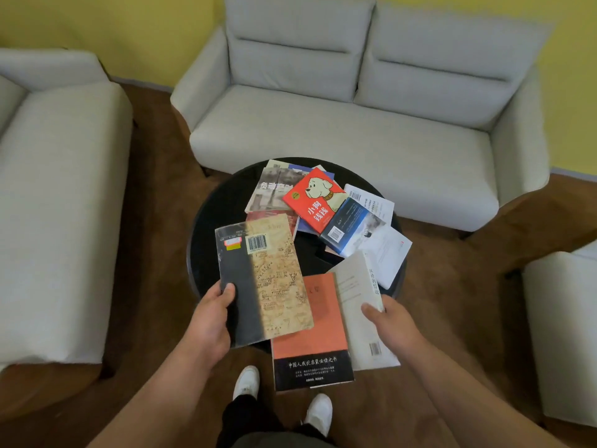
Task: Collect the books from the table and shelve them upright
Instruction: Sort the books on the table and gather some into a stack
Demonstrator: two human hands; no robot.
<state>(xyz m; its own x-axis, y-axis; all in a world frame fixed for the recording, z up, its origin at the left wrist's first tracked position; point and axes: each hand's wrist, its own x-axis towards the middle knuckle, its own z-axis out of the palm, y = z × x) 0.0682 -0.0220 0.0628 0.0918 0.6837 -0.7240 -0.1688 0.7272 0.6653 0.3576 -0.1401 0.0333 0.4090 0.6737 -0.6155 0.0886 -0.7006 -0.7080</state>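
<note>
My left hand (211,313) grips a black and tan map-cover book (271,279) by its left edge, lifted over the near side of the round black table (206,221). My right hand (389,318) holds a pale grey book (358,305) and, partly under it, an orange and black book (310,334); both stick out past the table's near edge. Several more books lie scattered on the table, among them a red book with a cartoon dog (313,197), a grey photo-cover book (271,189), a dark blue book (349,226) and white ones (387,253).
A light grey sofa (355,124) stands behind the table against a yellow wall. Another grey seat (58,205) is on the left and one (562,324) on the right. Brown floor surrounds the table; my white shoes (248,381) are at its near side.
</note>
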